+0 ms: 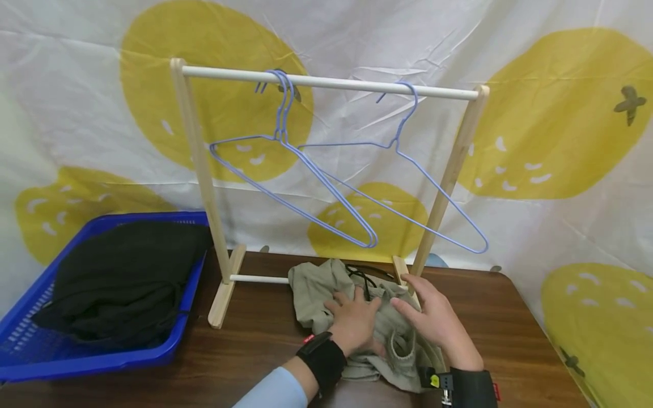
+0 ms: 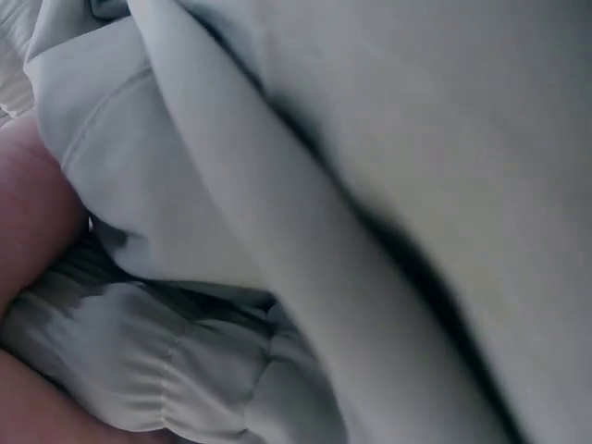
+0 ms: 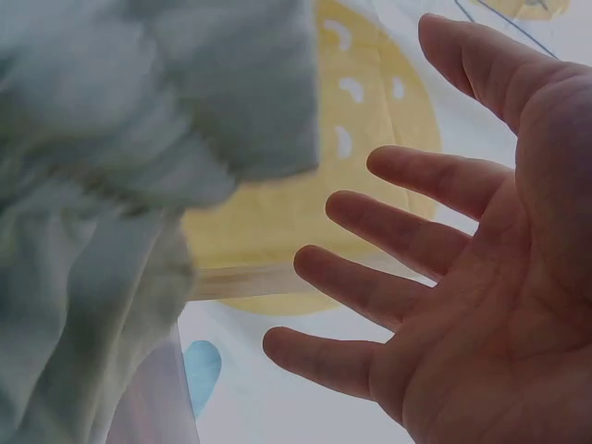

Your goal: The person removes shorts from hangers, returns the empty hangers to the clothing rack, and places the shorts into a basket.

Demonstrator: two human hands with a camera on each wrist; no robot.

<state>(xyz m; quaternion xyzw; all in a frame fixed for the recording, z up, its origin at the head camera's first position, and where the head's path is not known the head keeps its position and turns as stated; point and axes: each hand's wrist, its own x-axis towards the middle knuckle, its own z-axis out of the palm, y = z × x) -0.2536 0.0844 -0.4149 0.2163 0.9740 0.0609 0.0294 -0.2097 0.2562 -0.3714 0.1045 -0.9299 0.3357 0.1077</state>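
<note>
A crumpled grey-green garment (image 1: 316, 286) with a black drawstring (image 1: 362, 277) and a gathered elastic cuff (image 1: 403, 345) lies on the table under the rack. My left hand (image 1: 354, 323) rests on it with fingers spread. Only folds of the cloth (image 2: 203, 185) and a bit of that hand fill the left wrist view. At the garment's right side, my right hand (image 1: 433, 317) is held with fingers extended and nothing in it. In the right wrist view its palm (image 3: 490, 268) faces the cloth (image 3: 139, 139), with a gap between them.
A wooden rack (image 1: 204, 170) with a white rod (image 1: 331, 83) stands behind the garment. Two blue hangers (image 1: 326, 184) hang left of centre, and another hanger (image 1: 439, 187) hangs to the right. At left, a blue basket (image 1: 127, 358) holds dark clothing (image 1: 122, 277). Behind is a lemon-print curtain (image 1: 510, 56).
</note>
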